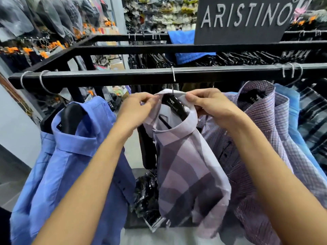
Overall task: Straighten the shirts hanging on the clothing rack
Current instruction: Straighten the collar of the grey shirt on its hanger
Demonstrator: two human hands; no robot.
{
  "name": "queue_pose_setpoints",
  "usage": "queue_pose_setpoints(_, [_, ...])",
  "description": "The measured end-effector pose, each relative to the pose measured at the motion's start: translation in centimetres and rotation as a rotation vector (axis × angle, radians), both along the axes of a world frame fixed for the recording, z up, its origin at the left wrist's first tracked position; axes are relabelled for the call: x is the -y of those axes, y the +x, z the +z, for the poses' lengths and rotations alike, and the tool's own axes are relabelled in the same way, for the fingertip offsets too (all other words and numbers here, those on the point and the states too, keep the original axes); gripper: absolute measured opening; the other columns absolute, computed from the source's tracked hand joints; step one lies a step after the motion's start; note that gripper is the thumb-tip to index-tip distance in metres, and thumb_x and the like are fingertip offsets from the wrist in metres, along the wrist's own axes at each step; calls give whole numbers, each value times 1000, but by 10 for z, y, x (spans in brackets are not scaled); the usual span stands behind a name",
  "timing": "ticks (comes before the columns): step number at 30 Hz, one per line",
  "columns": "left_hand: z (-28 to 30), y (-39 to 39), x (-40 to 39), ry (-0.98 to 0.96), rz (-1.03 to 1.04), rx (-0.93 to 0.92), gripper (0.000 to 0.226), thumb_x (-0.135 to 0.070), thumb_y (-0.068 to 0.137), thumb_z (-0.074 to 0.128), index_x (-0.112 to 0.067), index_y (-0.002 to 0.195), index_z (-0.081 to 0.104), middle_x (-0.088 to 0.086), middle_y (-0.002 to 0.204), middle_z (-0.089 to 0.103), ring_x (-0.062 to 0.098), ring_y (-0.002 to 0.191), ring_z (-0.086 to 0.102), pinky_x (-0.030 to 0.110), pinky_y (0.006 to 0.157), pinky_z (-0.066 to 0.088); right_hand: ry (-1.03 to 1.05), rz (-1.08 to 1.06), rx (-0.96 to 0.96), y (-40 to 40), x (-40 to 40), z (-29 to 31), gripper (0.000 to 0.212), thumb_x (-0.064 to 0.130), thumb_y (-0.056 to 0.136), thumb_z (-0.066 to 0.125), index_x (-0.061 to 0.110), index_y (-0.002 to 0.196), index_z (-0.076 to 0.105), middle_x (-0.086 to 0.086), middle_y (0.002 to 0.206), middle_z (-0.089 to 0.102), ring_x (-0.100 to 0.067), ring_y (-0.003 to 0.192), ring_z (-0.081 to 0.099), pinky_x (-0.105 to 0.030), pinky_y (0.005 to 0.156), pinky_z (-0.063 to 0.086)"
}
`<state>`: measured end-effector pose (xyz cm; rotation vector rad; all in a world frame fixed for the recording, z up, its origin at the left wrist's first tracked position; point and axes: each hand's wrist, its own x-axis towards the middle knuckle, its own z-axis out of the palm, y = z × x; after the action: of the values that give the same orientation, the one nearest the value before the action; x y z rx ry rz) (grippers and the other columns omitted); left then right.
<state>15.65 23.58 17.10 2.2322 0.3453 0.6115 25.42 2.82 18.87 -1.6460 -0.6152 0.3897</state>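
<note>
My forearms come in from the bottom of the frame, both reaching up to the lilac plaid shirt [184, 156] hanging mid-rail. Left hand [136, 110] has fingers curled, pinching the left side of the collar [192, 112] b/w thumb and fingertips; right hand [210, 105] does the same on the right side, thumb on top of the collar edge. The shirt sits on a black hanger [174, 106] w/ ARISTINO printed on it, and its metal hook [173, 75] goes over the black rack bar [141, 76] right above my hands. Shirt body hangs a bit twisted, bottom hem bunched near some crinkly black plastic [145, 195]. To the left, apart from it, is a blue shirt [70, 165] on its own black hanger, collar tilted. On the right, touching the plaid one, is a purple striped shirt [251, 138], then a light blue shirt [290, 110] and a dark plaid shirt [313, 121] packed tight. Behind the rack there's a dark ARISTINO sign [244, 18] and more rails of dark clothes, kinda blurry.
</note>
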Motion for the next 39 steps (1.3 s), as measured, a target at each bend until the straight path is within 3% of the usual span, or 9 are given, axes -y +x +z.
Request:
queue_pose_setpoints(6, [25, 4, -11, -374, -80, -209, 25, -40, 97, 63, -28, 76, 71, -12, 80, 67, 1, 69, 59, 19, 71, 47, -20, 77, -89, 1, -5, 4, 21, 14, 104, 57, 10, 91, 73, 9, 64, 69, 0, 54, 61, -12, 52, 46])
queue_pose_setpoints(9, [34, 7, -18, -482, -48, -256, 16, -38, 93, 66, -29, 80, 70, -2, 91, 73, 13, 82, 64, 34, 88, 48, -101, 89, -33, 1, -7, 7, 29, 21, 104, 57, 12, 79, 69, -3, 68, 61, -12, 61, 53, -19, 58, 39])
queue_pose_setpoints(12, [41, 8, -23, -578, -9, -280, 32, -32, 91, 64, -23, 60, 64, -2, 60, 67, 16, 57, 56, 27, 59, 42, -90, 143, -153, 1, -10, 10, 30, 26, 104, 58, 9, 83, 72, -11, 85, 71, -20, 74, 66, -26, 68, 53])
queue_pose_setpoints(17, [34, 12, -34, -646, -83, -267, 33, -33, 99, 59, -17, 70, 63, -1, 62, 68, 15, 58, 64, 26, 63, 50, -59, 200, -380, 3, -19, 17, 21, 24, 102, 59, 7, 102, 72, -9, 96, 74, -18, 86, 70, -31, 79, 60])
queue_pose_setpoints(20, [22, 11, -35, -583, -158, -291, 48, -26, 105, 50, -19, 58, 57, -7, 51, 56, 8, 45, 53, 22, 48, 43, -196, 105, -153, 5, -21, 9, 15, 22, 99, 65, 16, 89, 74, -5, 92, 72, -18, 85, 64, -34, 79, 53])
queue_pose_setpoints(25, [1, 6, -37, -612, -132, -212, 13, -16, 99, 61, -21, 88, 57, -2, 72, 58, 6, 56, 55, 19, 57, 47, -240, 12, 90, -3, -20, 10, 22, 39, 97, 66, 19, 102, 74, 7, 81, 70, -1, 67, 60, -15, 67, 46])
queue_pose_setpoints(28, [2, 7, -30, -430, 16, -44, 17, -19, 89, 73, -29, 93, 61, -5, 86, 61, 8, 75, 61, 22, 67, 46, -319, 15, 209, -4, -15, 13, 15, 33, 96, 67, 20, 100, 73, 4, 76, 66, -4, 64, 57, -15, 57, 45])
queue_pose_setpoints(33, [9, 5, -13, 18, -88, -57, 32, -31, 78, 80, -29, 102, 60, -9, 80, 57, 4, 66, 56, 22, 68, 43, -631, 28, 567, -8, -3, 31, 16, 41, 87, 71, 27, 93, 71, 1, 76, 74, -10, 67, 64, -21, 60, 50])
queue_pose_setpoints(39, [-3, 15, 14, 440, -94, 12, 28, -35, 82, 62, -26, 104, 48, 0, 93, 60, 30, 83, 61, 45, 77, 53, -561, 39, 399, -16, -6, 33, 1, 19, 83, 73, 19, 82, 75, -1, 60, 73, -9, 49, 65, -17, 47, 49])
